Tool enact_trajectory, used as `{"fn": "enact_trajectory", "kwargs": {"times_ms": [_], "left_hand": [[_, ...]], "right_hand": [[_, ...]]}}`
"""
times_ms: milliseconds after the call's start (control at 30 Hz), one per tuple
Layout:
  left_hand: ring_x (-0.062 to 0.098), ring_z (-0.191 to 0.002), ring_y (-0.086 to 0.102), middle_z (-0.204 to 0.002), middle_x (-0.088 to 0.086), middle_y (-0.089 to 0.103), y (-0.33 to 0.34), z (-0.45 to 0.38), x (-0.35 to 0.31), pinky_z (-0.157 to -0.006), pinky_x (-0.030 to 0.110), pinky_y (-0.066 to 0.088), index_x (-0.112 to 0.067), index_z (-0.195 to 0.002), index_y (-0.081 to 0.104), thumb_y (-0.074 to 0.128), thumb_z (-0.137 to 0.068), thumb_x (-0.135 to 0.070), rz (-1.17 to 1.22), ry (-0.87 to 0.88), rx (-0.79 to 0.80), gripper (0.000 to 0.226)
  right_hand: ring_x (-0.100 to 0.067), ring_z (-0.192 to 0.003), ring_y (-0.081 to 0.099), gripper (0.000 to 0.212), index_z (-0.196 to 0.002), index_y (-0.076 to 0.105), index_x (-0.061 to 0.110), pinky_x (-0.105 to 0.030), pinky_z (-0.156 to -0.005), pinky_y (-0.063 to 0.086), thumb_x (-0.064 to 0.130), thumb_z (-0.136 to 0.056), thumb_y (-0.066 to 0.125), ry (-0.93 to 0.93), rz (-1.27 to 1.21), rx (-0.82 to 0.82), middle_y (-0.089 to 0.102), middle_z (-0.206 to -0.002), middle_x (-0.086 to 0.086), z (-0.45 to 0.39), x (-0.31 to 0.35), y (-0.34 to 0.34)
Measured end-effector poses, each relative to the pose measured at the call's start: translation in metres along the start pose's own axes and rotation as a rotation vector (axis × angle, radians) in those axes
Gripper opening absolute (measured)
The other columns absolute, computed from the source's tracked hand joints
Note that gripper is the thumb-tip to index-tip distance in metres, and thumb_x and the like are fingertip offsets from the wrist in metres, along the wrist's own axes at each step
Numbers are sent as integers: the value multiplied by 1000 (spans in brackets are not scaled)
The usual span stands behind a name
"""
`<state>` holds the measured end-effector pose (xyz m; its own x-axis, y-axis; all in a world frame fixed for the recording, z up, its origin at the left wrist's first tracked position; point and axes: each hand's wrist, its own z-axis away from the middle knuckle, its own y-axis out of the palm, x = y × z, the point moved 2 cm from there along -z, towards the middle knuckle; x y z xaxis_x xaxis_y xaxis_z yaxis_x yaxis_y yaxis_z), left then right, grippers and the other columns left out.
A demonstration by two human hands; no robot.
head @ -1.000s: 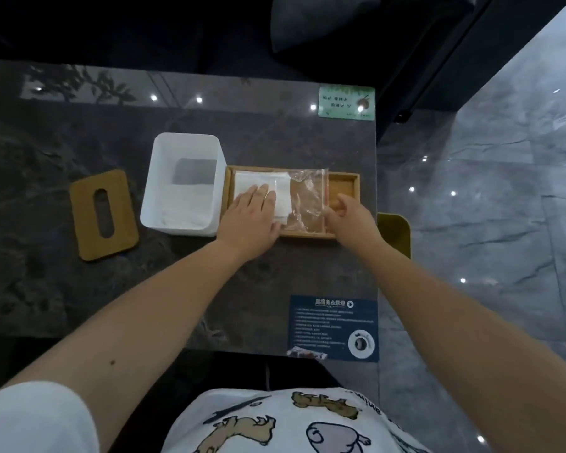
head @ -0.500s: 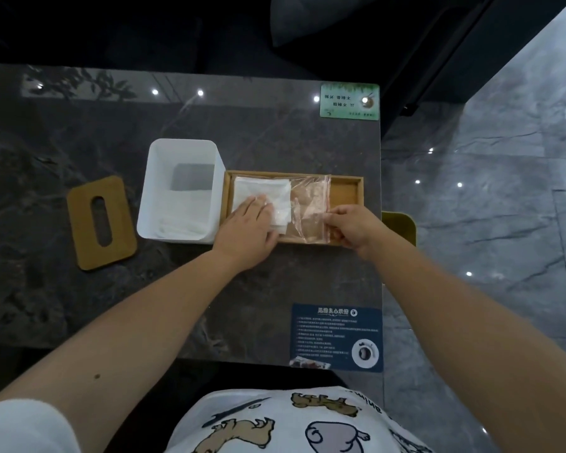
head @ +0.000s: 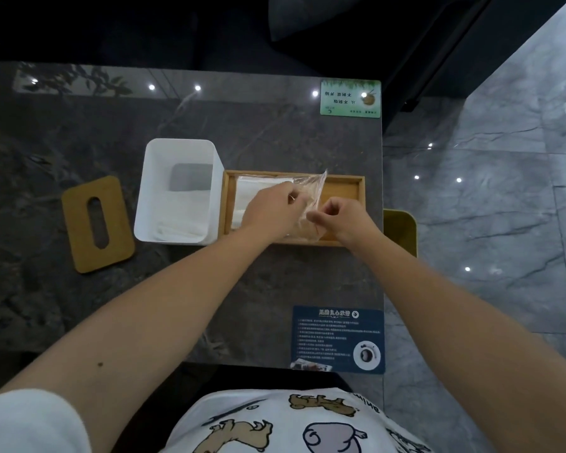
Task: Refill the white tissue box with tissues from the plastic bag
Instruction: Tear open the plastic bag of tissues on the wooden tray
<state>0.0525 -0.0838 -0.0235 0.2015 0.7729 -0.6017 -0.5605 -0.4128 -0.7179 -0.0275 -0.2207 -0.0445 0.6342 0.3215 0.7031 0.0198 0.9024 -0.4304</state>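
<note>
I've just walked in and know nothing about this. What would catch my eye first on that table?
Probably the two bare hands meeting over the wooden tray in the middle: the left hand and right hand both pinch a clear plastic bag holding white tissues. Just left of the tray stands the open white tissue box, and further left its wooden lid with a slot lies flat on the dark marble table.

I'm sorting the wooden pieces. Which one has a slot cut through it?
The flat wooden lid, lying left of the white tissue box. The wooden tray has a solid bottom.
</note>
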Motion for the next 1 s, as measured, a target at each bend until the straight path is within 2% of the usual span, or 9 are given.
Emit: {"fn": "enact_trajectory", "kwargs": {"times_ms": [100,233,333,500,633,733,833,933,1000], "left_hand": [[14,-73,63,-77,-2,67,1,-8,-5,-67,28,53,-23,-82,68,54,-94,-44,90,-20,116,28],[9,-74,66,-79,-5,71,0,-11,3,-65,26,49,-25,-81,72,62,-92,-33,239,-47,216,17],[9,-76,66,-79,-5,70,0,-11,8,-64,23,46,-27,-80,71,61,-92,-30,270,-91,236,16],[16,-75,63,-78,-1,68,-10,-11,23,-61,23,46,-23,-79,68,57,-91,-26,351,-204,144,17],[14,-75,62,-80,-1,65,-9,-3,33,-57,20,44,-24,-82,64,55,-93,-29,334,-224,118,16],[15,-77,62,-82,-1,65,-4,1,35,-57,19,44,-26,-83,64,54,-94,-31,345,-219,128,16],[14,-77,62,-83,-2,65,-4,3,34,-56,20,44,-27,-83,64,53,-94,-31,348,-208,137,16],[15,-79,63,-83,-2,66,-5,3,34,-55,20,44,-27,-84,63,53,-95,-31,356,-189,154,15],[14,-79,63,-84,-3,66,-4,3,34,-55,19,44,-28,-84,63,52,-95,-31,350,-183,155,15]], "right_hand": [[-19,-70,64,21,-80,60,19,-32,-66,56,36,-87,71,-40,63,-3,67,-78,-3,1,3,0],[-15,-63,62,20,-78,60,21,-27,-58,51,34,-86,72,-84,121,27,64,-72,1,1,4,0],[-16,-67,66,20,-81,63,20,-26,-59,52,38,-87,70,-86,79,60,68,-76,1,2,2,-1],[-17,-65,58,30,-79,67,15,-32,-66,51,40,-94,60,164,-230,-54,63,-70,-1,0,-17,-20],[-17,-62,54,25,-76,64,16,-31,-59,47,33,-94,60,262,-171,-109,58,-66,-1,-3,-22,-26],[-12,-74,60,21,-93,60,20,-26,-61,47,41,-93,62,165,53,-114,62,-82,3,-4,-12,-21],[-6,-70,58,28,-105,48,28,-18,-56,42,42,-90,67,-13,198,-197,54,-82,15,4,4,-19],[-1,-66,54,19,-109,60,23,-13,-59,42,30,-93,67,-376,292,-318,52,-80,17,20,21,-12],[-5,-66,57,11,-104,66,17,-20,-61,50,21,-95,61,-519,356,-284,60,-83,9,25,32,-4]]}}
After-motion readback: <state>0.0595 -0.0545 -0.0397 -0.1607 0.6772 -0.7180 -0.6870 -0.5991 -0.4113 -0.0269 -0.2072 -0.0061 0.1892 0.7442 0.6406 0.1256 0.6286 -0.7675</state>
